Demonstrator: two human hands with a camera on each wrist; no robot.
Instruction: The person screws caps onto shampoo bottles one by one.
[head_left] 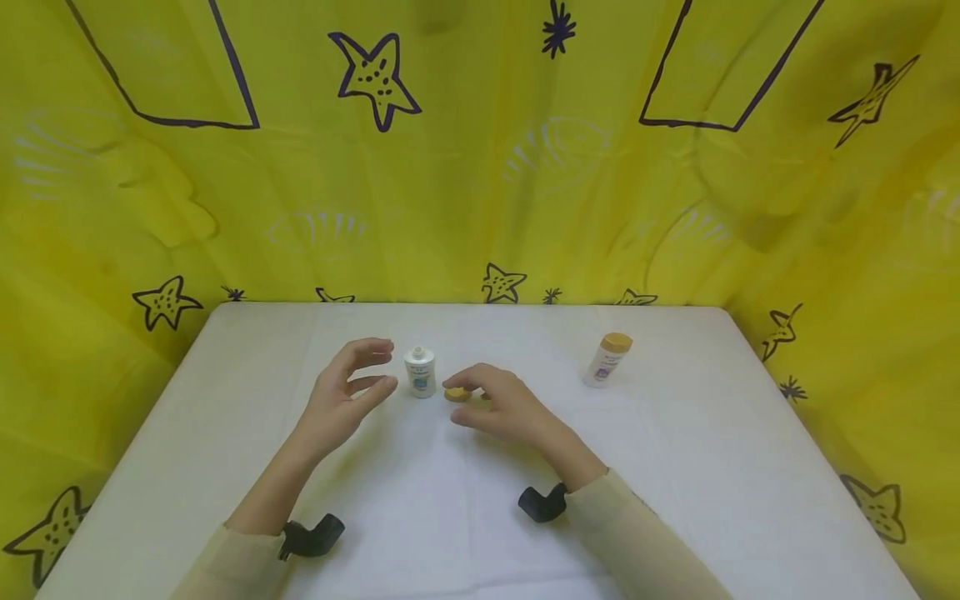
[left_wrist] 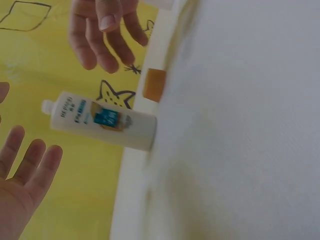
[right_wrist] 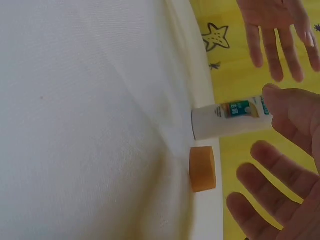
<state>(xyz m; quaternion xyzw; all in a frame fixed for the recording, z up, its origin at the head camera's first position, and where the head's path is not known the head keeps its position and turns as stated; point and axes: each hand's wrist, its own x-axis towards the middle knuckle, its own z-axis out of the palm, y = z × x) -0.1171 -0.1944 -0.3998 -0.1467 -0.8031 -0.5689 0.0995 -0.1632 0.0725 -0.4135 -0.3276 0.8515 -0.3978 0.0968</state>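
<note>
A white bottle point(head_left: 421, 374) with a teal label stands upright on the table, its narrow neck bare. Just right of it lies an orange cap point(head_left: 457, 394), which the right wrist view shows resting on the cloth beside the bottle's base. My left hand point(head_left: 347, 392) is held left of the bottle, fingers apart and gently bent, with a gap to it. Over the cap hovers my right hand point(head_left: 504, 403), thumb and fingers spread and nothing in them. In the left wrist view the bottle point(left_wrist: 103, 121) stands between both hands.
A second white bottle point(head_left: 607, 360) with an orange cap and purple label stands at the right, looking tilted in the head view. White cloth covers the table point(head_left: 667, 467). A yellow curtain point(head_left: 465, 183) with drawn stars hangs behind and at the sides.
</note>
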